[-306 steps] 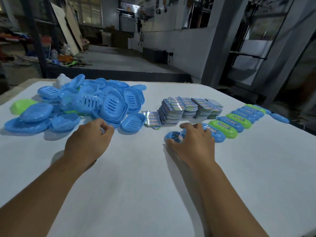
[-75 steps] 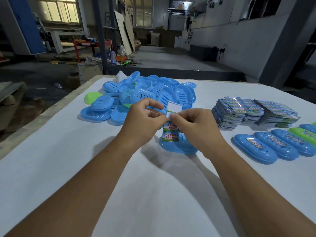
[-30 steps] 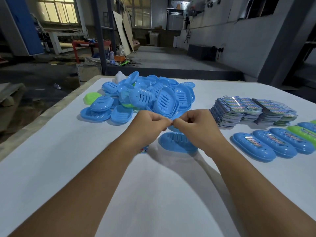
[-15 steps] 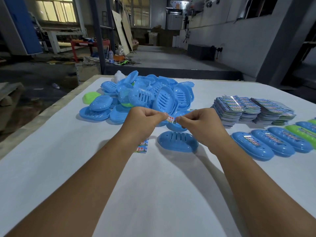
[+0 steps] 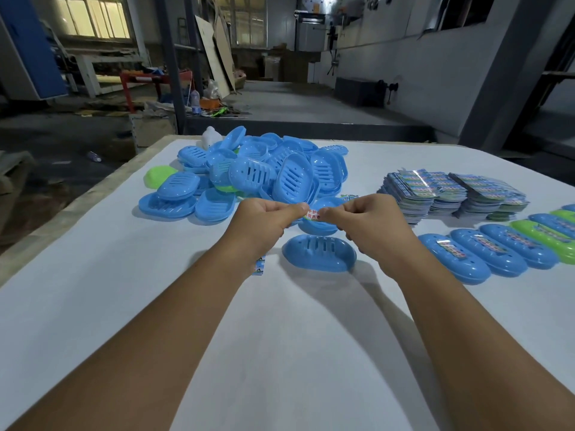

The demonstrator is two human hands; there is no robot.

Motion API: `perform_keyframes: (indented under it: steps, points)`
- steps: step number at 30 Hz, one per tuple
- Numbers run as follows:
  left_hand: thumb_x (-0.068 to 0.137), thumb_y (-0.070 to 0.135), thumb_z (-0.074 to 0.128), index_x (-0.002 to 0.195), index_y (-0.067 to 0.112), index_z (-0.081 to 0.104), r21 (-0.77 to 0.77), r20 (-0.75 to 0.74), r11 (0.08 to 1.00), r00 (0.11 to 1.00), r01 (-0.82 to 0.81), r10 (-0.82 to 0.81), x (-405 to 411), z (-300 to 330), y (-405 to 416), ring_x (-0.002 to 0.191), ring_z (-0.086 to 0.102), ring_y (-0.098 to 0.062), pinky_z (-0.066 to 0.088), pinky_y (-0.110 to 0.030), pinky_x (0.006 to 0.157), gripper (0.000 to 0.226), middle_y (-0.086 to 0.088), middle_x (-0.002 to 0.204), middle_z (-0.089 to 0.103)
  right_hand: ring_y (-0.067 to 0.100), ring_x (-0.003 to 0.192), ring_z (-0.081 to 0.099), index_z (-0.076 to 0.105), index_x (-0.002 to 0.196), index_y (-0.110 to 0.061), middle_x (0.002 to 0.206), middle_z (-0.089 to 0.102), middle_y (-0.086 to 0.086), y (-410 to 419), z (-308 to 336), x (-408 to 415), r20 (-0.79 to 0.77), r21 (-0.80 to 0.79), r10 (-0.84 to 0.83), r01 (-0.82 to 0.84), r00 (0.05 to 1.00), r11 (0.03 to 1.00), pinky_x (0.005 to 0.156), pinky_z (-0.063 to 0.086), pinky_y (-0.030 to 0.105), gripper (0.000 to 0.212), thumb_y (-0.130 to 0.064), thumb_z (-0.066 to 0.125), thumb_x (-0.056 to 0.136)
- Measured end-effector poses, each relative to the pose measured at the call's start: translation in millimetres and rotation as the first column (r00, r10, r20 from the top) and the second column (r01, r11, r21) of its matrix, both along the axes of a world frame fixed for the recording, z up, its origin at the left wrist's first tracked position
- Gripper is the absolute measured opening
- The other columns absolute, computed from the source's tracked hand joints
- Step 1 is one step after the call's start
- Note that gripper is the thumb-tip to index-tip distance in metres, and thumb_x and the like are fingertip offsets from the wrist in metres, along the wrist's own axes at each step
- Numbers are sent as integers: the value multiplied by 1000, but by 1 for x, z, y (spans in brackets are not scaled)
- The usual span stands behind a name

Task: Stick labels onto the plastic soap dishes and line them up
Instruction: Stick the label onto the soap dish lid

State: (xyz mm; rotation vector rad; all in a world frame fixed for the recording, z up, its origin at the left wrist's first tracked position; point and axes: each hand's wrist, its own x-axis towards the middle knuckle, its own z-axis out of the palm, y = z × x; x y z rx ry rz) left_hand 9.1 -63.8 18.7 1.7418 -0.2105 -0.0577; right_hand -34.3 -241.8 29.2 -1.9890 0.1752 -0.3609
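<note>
1. At the upper left of the frame the heap of unlabelled soap dishes (image 5: 249, 178) lies on the white desk (image 5: 93, 290), mostly blue with a few green ones in it
2. Just left of centre, the left hand (image 5: 264, 222) pinches one end of a small label (image 5: 312, 214) between thumb and fingertips
3. Low beside the left wrist a strip of printed backing (image 5: 259, 266) now lies on the desk; a second ago the hands were closed together with no label showing, so the sticker looks freshly peeled and ready to go on
4. The label is a narrow strip with red characters on white, held stretched above the lone blue dish (image 5: 319, 253), which sits bottom-up, slots showing, at the middle of the frame
5. The right hand (image 5: 370, 225) pinches the label's other end
6. Further right are the label stacks (image 5: 451, 194), and below them the row of labelled dishes (image 5: 497, 250) runs off the right edge, waiting for this one
</note>
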Motion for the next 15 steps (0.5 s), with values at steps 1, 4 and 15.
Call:
perform_keyframes:
  steps: [1, 4, 15]
  points:
    - [82, 36, 79, 62, 24, 77, 13, 8, 1000, 1000, 0, 0, 0, -1, -1, 43, 49, 4, 35, -9, 45, 24, 20, 47, 56, 16, 57, 36, 60, 70, 6, 64, 47, 8, -2, -1, -1, -13, 1, -4, 4, 1000, 1000, 47, 30, 26, 50, -39, 82, 76]
    - [82, 32, 80, 66, 17, 76, 88, 34, 996, 999, -16, 13, -2, -8, -2, 32, 43, 1, 30, -10, 34, 22, 16, 43, 55, 16, 56, 33, 60, 73, 10, 64, 44, 8, -8, -3, -5, -74, -18, -19, 18, 997, 1000, 45, 28, 24, 51, -35, 83, 75]
    - [67, 39, 69, 69, 5, 69, 388, 162, 920, 987, -47, -18, 2, -22, -8, 51, 44, -11, 41, -28, 56, 34, 2, 52, 52, 7, 32, 30, 62, 63, -14, 39, 38, -7, -17, -12, -4, -245, -217, -62, 8, 967, 976, 31, 23, 16, 32, -37, 84, 70]
